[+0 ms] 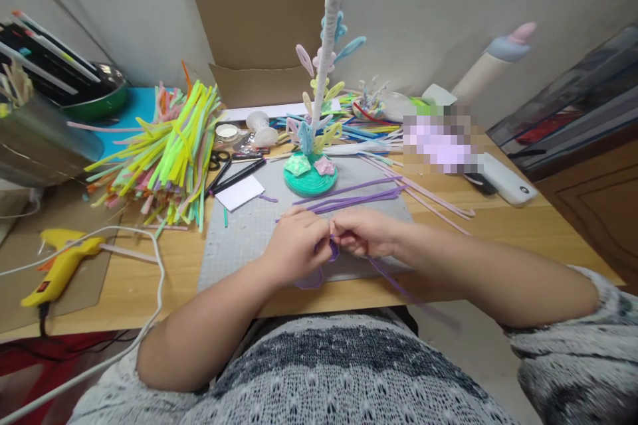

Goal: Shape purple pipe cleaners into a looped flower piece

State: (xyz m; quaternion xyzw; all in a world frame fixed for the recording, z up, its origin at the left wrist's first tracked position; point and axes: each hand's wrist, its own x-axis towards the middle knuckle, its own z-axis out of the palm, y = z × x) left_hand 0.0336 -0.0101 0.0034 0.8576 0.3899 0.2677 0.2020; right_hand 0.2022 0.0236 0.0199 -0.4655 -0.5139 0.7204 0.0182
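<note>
My left hand [299, 244] and my right hand [366, 232] meet over the grey cutting mat [239, 259]. Both are closed on a purple pipe cleaner [393, 282], which is bent into a small coil between the fingertips. One end hangs out below my right hand, and a loop shows under my left. Just beyond the hands lie several straight purple pipe cleaners [356, 199]. Behind them stands a craft piece with a round green base [310, 180], a tall white wrapped stem [326, 46] and pastel loops around it.
A big bundle of colored pipe cleaners [174, 153] lies at the left. Nearer me rests a yellow glue gun [62, 265] with a white cord [160, 279]. Black pens [239, 176], scissors [216, 159] and a white card [240, 193] sit beyond the mat's left side. Pink pipe cleaners [433, 192] lie right.
</note>
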